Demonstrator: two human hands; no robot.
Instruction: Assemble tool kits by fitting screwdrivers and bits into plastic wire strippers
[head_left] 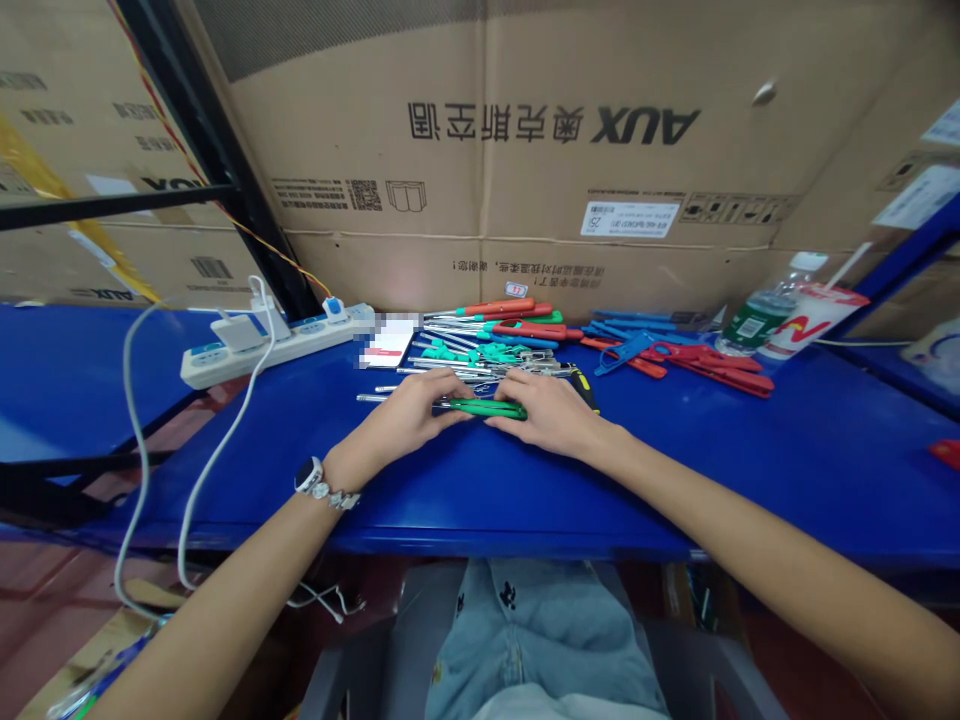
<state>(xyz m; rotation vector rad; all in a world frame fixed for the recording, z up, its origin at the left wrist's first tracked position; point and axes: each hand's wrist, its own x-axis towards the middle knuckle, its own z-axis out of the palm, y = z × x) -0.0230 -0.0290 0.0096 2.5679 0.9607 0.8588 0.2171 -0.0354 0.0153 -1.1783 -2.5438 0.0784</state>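
A green stick lighter (491, 408) lies level between my hands, low over the blue table. My left hand (416, 405) pinches its left end, where the metal tube meets the handle. My right hand (553, 412) has its fingers closed around the right end of the green handle. Just beyond my hands are several metal tubes (431, 367) and small teal pieces (487, 352). Finished-looking lighters with orange-red handles (499, 308) lie behind them. A yellow and black tool handle (583, 388), partly hidden, sits beside my right hand.
Blue handle pieces (626, 350) and red handle pieces (712, 368) are heaped to the right. Behind them stand a bottle (761, 310) and a paper cup (814, 318). A white power strip (277, 348) with cables lies left. A large cardboard box (525, 200) walls off the back.
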